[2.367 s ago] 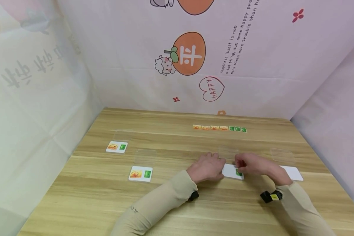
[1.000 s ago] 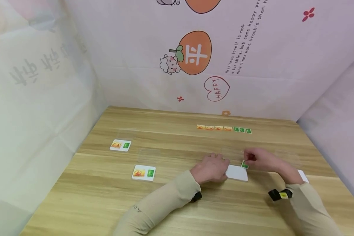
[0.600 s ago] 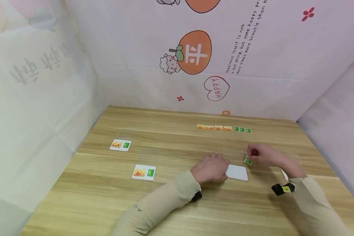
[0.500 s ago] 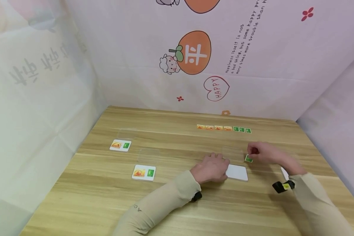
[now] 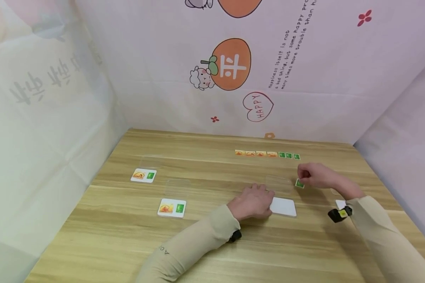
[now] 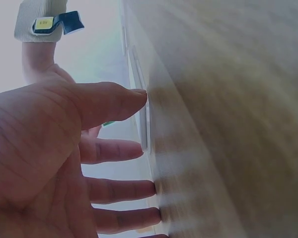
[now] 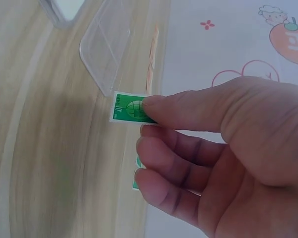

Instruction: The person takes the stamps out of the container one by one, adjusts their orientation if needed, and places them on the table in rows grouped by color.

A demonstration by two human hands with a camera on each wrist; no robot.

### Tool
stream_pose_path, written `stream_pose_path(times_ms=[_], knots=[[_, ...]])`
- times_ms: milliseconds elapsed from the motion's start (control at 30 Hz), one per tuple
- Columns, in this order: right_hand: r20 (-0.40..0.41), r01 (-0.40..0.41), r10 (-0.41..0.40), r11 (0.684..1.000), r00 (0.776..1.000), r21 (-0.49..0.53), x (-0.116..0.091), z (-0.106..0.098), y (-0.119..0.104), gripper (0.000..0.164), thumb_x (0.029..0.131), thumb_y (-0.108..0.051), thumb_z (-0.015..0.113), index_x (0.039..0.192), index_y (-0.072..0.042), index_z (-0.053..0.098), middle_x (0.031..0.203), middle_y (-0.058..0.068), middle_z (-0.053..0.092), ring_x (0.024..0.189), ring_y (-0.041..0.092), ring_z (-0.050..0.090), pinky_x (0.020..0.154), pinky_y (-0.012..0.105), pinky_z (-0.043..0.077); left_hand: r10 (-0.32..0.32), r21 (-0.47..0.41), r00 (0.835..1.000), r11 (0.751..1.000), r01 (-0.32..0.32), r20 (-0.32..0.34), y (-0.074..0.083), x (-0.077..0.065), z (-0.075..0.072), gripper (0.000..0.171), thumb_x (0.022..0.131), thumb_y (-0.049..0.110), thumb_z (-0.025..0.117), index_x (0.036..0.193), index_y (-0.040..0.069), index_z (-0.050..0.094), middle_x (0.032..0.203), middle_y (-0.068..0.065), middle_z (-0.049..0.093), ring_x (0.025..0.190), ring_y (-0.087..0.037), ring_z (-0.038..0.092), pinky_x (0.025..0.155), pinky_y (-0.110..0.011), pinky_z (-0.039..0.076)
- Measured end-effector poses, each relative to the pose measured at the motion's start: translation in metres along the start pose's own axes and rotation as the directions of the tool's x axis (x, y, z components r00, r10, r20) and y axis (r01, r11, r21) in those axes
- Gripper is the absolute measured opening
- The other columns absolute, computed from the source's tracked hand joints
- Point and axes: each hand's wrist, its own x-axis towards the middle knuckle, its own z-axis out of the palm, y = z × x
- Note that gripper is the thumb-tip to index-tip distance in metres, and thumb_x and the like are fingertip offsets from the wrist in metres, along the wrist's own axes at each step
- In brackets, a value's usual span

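My right hand [image 5: 315, 175] pinches a small green postage stamp [image 7: 126, 107] with a white border between thumb and fingertips, raised above the table. Below it and to its left lies a blank white card in a shallow clear box [image 5: 283, 206]. My left hand [image 5: 252, 201] rests on the table at that box's left side. In the left wrist view its fingers [image 6: 121, 191] are fairly straight, with the thumb and index fingertip right at the box's edge. A clear lid [image 5: 278, 184] lies just behind the box.
At the back runs a row of orange stamps [image 5: 256, 153] and green stamps [image 5: 289, 155]. On the left stand two boxes, one farther [image 5: 143, 175] and one nearer [image 5: 172, 208], each bearing an orange and a green stamp. Another white card [image 5: 340, 204] is partly hidden behind my right wrist.
My right hand has lifted the green stamp off the white card and carried it back and slightly right. My left hand has stayed at the box's edge.
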Motion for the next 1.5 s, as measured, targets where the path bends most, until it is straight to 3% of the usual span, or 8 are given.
stream_pose_path(times_ms=[267, 500, 767, 1133, 1500], knots=[[0.032, 0.018, -0.020, 0.999, 0.999, 0.036, 0.017, -0.010, 0.009, 0.012, 0.088, -0.004, 0.066, 0.081, -0.008, 0.057, 0.069, 0.000, 0.054, 0.061, 0.011, 0.049, 0.056, 0.027, 0.041, 0.000, -0.003, 1.000, 1.000, 0.000, -0.013, -0.005, -0.004, 0.003, 0.040, 0.093, 0.048, 0.060, 0.127, 0.027, 0.057, 0.122, 0.004, 0.058, 0.107, -0.016, 0.055, 0.081, -0.033, 0.050], [0.132, -0.068, 0.058, 0.995, 0.990, 0.072, 0.027, -0.020, 0.015, 0.008, 0.091, -0.005, 0.063, 0.087, -0.005, 0.056, 0.076, 0.005, 0.057, 0.064, 0.017, 0.055, 0.054, 0.028, 0.046, 0.011, -0.008, 1.000, 1.000, -0.011, -0.021, -0.005, -0.005, 0.003, 0.039, 0.093, 0.047, 0.060, 0.126, 0.026, 0.057, 0.120, 0.003, 0.058, 0.105, -0.017, 0.055, 0.079, -0.033, 0.049], [0.166, -0.122, 0.107, 0.989, 0.980, 0.084, 0.031, -0.023, 0.023, 0.007, 0.091, -0.005, 0.063, 0.088, -0.004, 0.056, 0.079, 0.006, 0.057, 0.066, 0.019, 0.057, 0.055, 0.028, 0.047, 0.012, -0.017, 1.000, 1.000, -0.013, -0.016, -0.004, -0.003, 0.003, 0.041, 0.094, 0.047, 0.059, 0.129, 0.027, 0.056, 0.124, 0.003, 0.057, 0.108, -0.017, 0.054, 0.083, -0.035, 0.049], [0.171, -0.141, 0.123, 0.985, 0.978, 0.098, 0.038, -0.024, 0.037, 0.007, 0.092, -0.005, 0.061, 0.088, -0.004, 0.056, 0.084, 0.009, 0.057, 0.068, 0.019, 0.057, 0.057, 0.029, 0.047, 0.009, 0.000, 1.000, 1.000, -0.009, -0.020, -0.002, 0.000, 0.004, 0.039, 0.093, 0.048, 0.060, 0.126, 0.028, 0.057, 0.119, 0.004, 0.058, 0.104, -0.016, 0.054, 0.077, -0.033, 0.049], [0.163, -0.172, 0.151, 0.976, 0.975, 0.129, 0.044, -0.030, 0.049, 0.007, 0.093, -0.003, 0.059, 0.088, -0.001, 0.055, 0.086, 0.011, 0.058, 0.067, 0.020, 0.057, 0.059, 0.034, 0.050, 0.009, -0.010, 1.000, 1.000, -0.009, -0.025, -0.001, 0.001, 0.004, 0.039, 0.093, 0.047, 0.061, 0.127, 0.028, 0.057, 0.121, 0.004, 0.058, 0.107, -0.017, 0.055, 0.081, -0.035, 0.050]])
